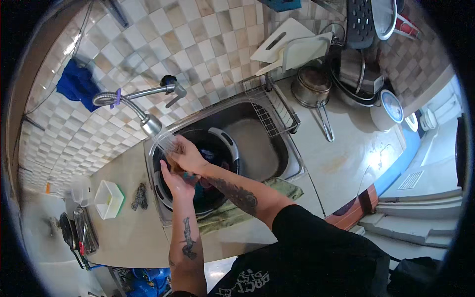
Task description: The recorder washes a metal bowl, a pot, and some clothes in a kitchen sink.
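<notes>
Water runs from the metal spray head of the faucet onto my right hand. Close beside it, my left hand is turned palm up with its fingers partly spread. Something brownish shows between the hands, but I cannot tell what it is or which hand bears it. Below them, a dark tub with light grey handles sits in the left part of the steel sink. Dark, partly coloured contents show inside the tub, mostly hidden by my hands and forearms.
A green cloth lies along the sink's front edge. Left on the counter are a dark scrubber and a white plastic container. A wire rack stands at the sink's right end, near a lidded saucepan and cutting boards.
</notes>
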Demonstrator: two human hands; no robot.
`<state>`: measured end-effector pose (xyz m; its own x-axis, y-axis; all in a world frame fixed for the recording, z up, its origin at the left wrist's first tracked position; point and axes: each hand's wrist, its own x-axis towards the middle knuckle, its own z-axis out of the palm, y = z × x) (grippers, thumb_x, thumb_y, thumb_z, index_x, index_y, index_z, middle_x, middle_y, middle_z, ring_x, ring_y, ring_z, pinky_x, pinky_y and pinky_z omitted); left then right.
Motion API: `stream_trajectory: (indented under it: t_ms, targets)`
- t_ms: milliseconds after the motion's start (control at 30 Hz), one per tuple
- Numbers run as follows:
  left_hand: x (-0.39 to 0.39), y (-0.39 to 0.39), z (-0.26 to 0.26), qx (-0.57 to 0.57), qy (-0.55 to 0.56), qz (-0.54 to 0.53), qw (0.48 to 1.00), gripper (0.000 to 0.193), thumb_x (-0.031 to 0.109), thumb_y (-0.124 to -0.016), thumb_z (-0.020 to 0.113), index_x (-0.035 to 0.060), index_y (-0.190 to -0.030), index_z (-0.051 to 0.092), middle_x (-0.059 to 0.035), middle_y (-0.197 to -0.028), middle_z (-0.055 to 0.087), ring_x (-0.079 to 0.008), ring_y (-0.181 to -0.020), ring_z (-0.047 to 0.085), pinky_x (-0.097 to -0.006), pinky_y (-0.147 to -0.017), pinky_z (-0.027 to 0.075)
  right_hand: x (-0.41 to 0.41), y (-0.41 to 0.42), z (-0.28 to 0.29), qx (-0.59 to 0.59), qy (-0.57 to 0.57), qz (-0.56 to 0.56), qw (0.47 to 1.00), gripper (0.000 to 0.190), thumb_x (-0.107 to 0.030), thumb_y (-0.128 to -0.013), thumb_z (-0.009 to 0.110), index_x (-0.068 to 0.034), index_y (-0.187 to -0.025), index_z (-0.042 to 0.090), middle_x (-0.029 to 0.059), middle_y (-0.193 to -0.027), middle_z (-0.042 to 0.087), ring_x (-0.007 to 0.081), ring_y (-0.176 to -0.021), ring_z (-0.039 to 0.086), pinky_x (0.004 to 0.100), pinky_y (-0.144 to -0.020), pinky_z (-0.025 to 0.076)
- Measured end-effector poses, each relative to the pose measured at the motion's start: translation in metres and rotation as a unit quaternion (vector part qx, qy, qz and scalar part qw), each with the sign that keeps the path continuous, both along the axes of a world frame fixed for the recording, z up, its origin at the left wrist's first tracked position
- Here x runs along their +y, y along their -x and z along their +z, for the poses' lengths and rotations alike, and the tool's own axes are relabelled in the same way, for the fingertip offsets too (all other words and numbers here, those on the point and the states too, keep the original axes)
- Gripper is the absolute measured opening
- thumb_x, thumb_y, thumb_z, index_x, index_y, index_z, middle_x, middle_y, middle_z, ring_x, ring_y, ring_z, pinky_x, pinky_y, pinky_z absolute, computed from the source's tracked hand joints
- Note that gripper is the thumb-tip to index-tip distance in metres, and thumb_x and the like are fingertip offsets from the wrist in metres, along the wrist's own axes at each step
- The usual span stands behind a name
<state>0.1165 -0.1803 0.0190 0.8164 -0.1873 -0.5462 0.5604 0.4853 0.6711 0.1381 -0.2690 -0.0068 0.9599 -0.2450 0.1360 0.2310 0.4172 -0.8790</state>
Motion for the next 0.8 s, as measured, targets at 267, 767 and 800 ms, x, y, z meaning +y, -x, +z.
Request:
stream_trajectory:
  t_ms: [267, 767, 800]
  targets:
    - [-0.032, -0.002, -0.003, -0.159, 0.066, 0.080, 0.982, 0.021, 0.021, -0.096, 0.050, 0.0032, -0.087, 0.056, -0.0065, -0.080, 0.061, -0.0208, -0.077, 0.060, -0.0333, -0.078, 0.050, 0.005, 0.041, 0.002, 0.037, -0.128, -0.179, 0.975, 0.022, -0.023, -0.088, 0.067, -0.004, -0.080, 0.059, 0.0047, -0.077, 0.063, 0.0110, -0.073, 0.059, 0.0281, -0.064, 0.049]
    - [-0.036, -0.011, -0.070, -0.690, -0.507, -0.516, 0.031, 0.019, 0.025, -0.083, 0.057, 0.0135, -0.097, 0.061, -0.0038, -0.093, 0.062, -0.0219, -0.084, 0.057, -0.0377, -0.077, 0.044, -0.038, -0.005, 0.056, 0.037, 0.552, 0.329, 0.765, 0.019, -0.009, -0.072, 0.054, -0.010, -0.080, 0.071, 0.0117, -0.077, 0.068, 0.0261, -0.066, 0.064, 0.0377, -0.062, 0.050]
    - [-0.041, -0.007, -0.077, -0.718, -0.507, -0.446, 0.167, 0.019, 0.023, -0.080, 0.057, 0.0143, -0.096, 0.063, -0.0049, -0.096, 0.063, -0.0235, -0.093, 0.058, -0.0380, -0.082, 0.045, -0.043, -0.006, 0.039, 0.034, 0.591, 0.263, 0.762, 0.018, -0.013, -0.073, 0.055, -0.011, -0.081, 0.072, 0.0125, -0.079, 0.068, 0.0301, -0.071, 0.065, 0.0393, -0.066, 0.051]
